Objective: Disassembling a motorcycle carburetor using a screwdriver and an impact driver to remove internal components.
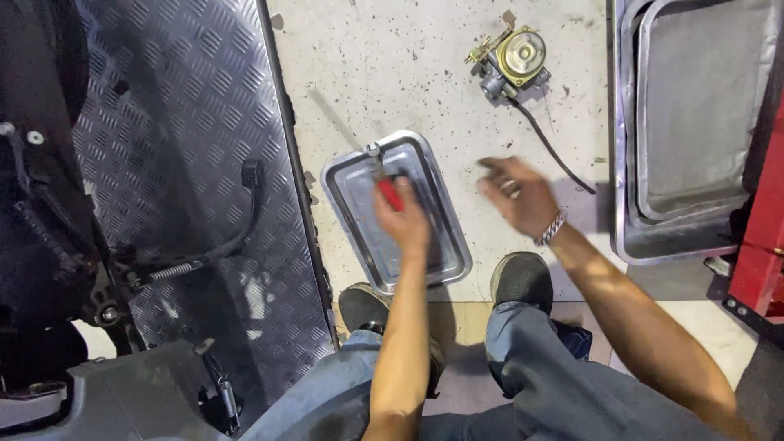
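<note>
My left hand (404, 216) is closed around the red handle of a screwdriver (387, 189), held over a small metal tray (445, 245) on the concrete floor; the tool's tip reaches the tray's far rim. My right hand (516, 194), blurred, hovers with fingers apart to the right of the tray and holds nothing; it wears a ring and a metal bracelet. A brass and grey carburettor (514, 59) with a black cable lies on the floor beyond my right hand.
A diamond-plate metal ramp (188, 131) runs along the left with a motorcycle's black frame, spring and pedal on it. A large metal pan (694, 122) sits at the right beside a red stand (763, 237). My shoes (523, 282) rest near the tray.
</note>
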